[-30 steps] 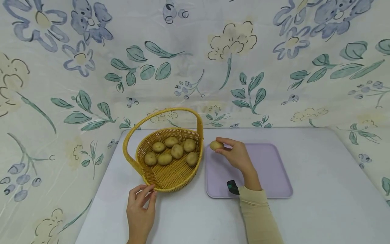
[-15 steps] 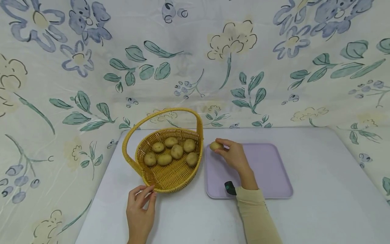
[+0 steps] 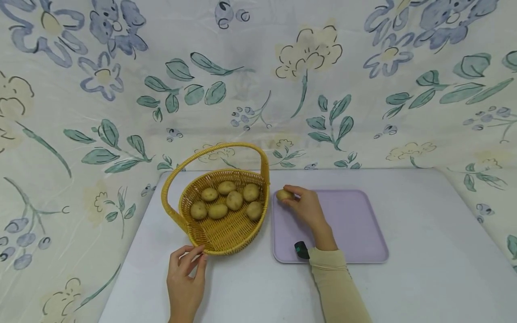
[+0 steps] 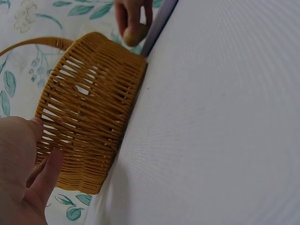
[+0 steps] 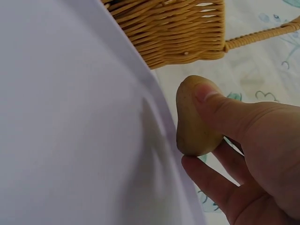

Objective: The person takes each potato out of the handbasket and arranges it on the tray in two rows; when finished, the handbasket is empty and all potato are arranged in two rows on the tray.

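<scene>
Between its thumb and fingertips my right hand (image 3: 308,210) pinches a potato (image 3: 284,195) over the far left corner of a lilac tray (image 3: 349,224). Close up in the right wrist view, the potato (image 5: 194,117) shows a smooth yellow-brown skin, with the thumb pressed on it. My left hand (image 3: 186,285) grips the near rim of a woven wicker basket (image 3: 228,231), fingertips over the edge and thumb outside. Several potatoes (image 3: 234,200) lie in the basket, mostly towards its far side. From the left wrist view, the basket's slatted wall (image 4: 93,112) hides what is inside.
The basket's tall arched handle (image 3: 218,147) rises over its far part. Basket and tray stand side by side on a white table (image 3: 258,287), with a narrow gap between them. Behind the table hangs a flower-patterned cloth (image 3: 258,89).
My right hand has moved slightly left and down with the potato, closer to the tray's corner. The left hand stays at the basket's rim.
</scene>
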`<state>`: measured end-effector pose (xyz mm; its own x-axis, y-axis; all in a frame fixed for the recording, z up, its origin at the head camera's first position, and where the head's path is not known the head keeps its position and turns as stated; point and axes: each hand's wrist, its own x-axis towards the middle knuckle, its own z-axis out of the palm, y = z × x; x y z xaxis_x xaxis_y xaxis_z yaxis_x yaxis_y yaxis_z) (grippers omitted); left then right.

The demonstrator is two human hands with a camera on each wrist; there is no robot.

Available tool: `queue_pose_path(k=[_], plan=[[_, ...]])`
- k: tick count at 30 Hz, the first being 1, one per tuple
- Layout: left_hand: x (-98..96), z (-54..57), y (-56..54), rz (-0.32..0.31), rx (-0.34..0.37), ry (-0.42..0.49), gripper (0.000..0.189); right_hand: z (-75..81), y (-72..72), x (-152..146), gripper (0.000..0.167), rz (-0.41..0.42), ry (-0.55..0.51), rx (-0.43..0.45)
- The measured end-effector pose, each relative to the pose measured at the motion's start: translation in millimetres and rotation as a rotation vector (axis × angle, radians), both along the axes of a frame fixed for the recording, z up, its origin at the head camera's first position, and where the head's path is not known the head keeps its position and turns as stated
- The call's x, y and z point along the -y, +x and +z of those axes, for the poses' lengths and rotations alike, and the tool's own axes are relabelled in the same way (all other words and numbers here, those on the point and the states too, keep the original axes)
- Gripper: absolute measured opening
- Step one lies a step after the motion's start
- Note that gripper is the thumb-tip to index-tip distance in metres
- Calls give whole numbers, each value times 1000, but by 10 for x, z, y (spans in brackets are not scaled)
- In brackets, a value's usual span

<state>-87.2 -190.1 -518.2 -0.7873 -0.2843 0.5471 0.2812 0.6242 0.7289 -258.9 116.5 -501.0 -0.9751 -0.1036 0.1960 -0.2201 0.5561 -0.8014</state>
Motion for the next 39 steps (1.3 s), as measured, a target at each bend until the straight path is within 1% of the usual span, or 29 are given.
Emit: queue_pose_path(k=[5,14,21,30,39], plan=[[5,2,-2,3,7,-2,28,-23,-11,18,45,-25,40,9],[1,10,0,-5,-1,-2,28,-28,-10,37,46,-33,36,27],[-1,17,4,3,31,-7,27,-51,-11,59,48,-28,56,50],[-5,26,3,11,56,-14,26,-102,-21,61,49,-15,80,49],[-13,25,-1,24,73,-22,26,-78,-14,61,49,2,109,76]])
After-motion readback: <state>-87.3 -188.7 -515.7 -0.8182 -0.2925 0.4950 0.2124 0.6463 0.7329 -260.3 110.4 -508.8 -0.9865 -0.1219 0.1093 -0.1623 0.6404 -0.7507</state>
